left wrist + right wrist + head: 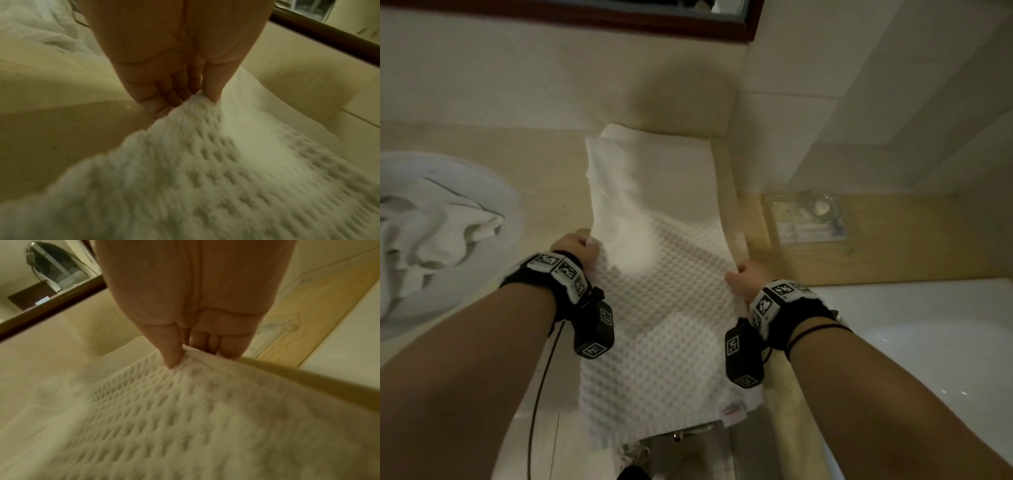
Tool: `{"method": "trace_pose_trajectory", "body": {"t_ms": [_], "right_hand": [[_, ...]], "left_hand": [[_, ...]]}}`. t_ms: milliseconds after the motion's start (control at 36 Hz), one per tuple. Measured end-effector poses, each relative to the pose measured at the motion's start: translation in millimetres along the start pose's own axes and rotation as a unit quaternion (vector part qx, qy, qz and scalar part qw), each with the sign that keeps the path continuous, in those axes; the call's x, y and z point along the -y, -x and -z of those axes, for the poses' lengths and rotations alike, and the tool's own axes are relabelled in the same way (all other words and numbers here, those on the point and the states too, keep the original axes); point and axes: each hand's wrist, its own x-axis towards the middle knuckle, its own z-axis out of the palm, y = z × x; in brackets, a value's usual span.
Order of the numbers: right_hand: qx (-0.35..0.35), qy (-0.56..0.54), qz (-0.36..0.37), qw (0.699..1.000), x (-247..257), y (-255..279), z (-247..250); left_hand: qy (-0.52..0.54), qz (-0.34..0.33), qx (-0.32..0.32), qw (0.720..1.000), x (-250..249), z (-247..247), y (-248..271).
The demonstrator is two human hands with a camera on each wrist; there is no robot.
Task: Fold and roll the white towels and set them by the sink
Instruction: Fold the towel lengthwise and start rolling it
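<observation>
A white waffle-textured towel stretches from the beige counter's back wall toward me and hangs over the front edge. My left hand pinches its left edge, thumb and fingers closed on the cloth. My right hand pinches the right edge in the same way. The stretch of towel between the hands is lifted off the counter. Another white towel lies crumpled in the sink at the left.
The beige counter runs between the sink and the towel. A clear soap dish sits on a wooden ledge at the right. A white bathtub lies below right. A dark-framed mirror hangs above.
</observation>
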Motion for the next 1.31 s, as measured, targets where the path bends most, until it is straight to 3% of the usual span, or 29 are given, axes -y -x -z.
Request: {"method": "trace_pose_trajectory", "body": {"t_ms": [139, 278, 333, 389, 472, 556, 694, 806, 917, 972, 1055, 1167, 1222, 1305], "right_hand": [[0.007, 0.01, 0.024, 1.0, -5.5, 4.2, -6.4], [0.018, 0.028, 0.041, 0.999, -12.7, 9.3, -9.7], [0.007, 0.03, 0.063, 0.998, -14.7, 13.9, -10.8], [-0.03, 0.106, 0.102, 0.989, -11.9, 22.6, -12.5], [-0.037, 0.258, 0.192, 0.946, -2.5, 21.0, -19.8], [0.039, 0.317, 0.2, 0.926, 5.2, 8.9, -33.1], [0.04, 0.34, 0.17, 0.924, -1.6, -4.8, -45.7], [0.048, 0.346, 0.142, 0.926, 19.8, -8.8, -35.8], [-0.036, 0.251, 0.164, 0.953, 47.2, -12.8, -16.7], [-0.031, 0.181, 0.149, 0.972, 54.7, -13.8, -7.8], [-0.04, 0.087, 0.106, 0.99, 58.3, -20.5, 6.2], [-0.074, -0.028, 0.055, 0.995, 71.9, -43.0, 28.1], [-0.096, -0.071, 0.035, 0.992, 84.8, -59.0, 38.7], [-0.107, -0.113, 0.022, 0.988, 108.7, -81.1, 53.0]], "left_hand": [[0.016, 0.027, -0.006, 0.999, -4.2, 1.1, -0.5], [0.033, 0.033, -0.052, 0.998, -5.0, 2.5, 0.1], [-0.007, -0.004, -0.076, 0.997, -4.3, 1.0, 4.9], [-0.117, -0.099, -0.083, 0.985, -3.7, -4.2, 8.0], [-0.267, -0.216, -0.015, 0.939, -9.4, -22.2, 18.7], [-0.326, -0.212, 0.083, 0.918, -8.6, -36.6, 34.2], [-0.35, -0.177, 0.117, 0.912, 12.7, -36.9, 35.4], [-0.352, -0.185, 0.127, 0.909, 11.9, -31.6, 33.0], [-0.356, -0.204, 0.13, 0.902, 15.1, -27.6, 31.6], [-0.352, -0.217, 0.125, 0.902, 13.0, -17.9, 28.4], [-0.279, -0.241, 0.06, 0.928, 0.6, 11.5, 16.6], [-0.07, -0.144, -0.016, 0.987, -27.6, 54.6, -13.2], [0.04, -0.074, -0.033, 0.996, -44.0, 71.8, -32.1], [0.164, -0.007, -0.003, 0.986, -64.6, 85.1, -71.5]]}}
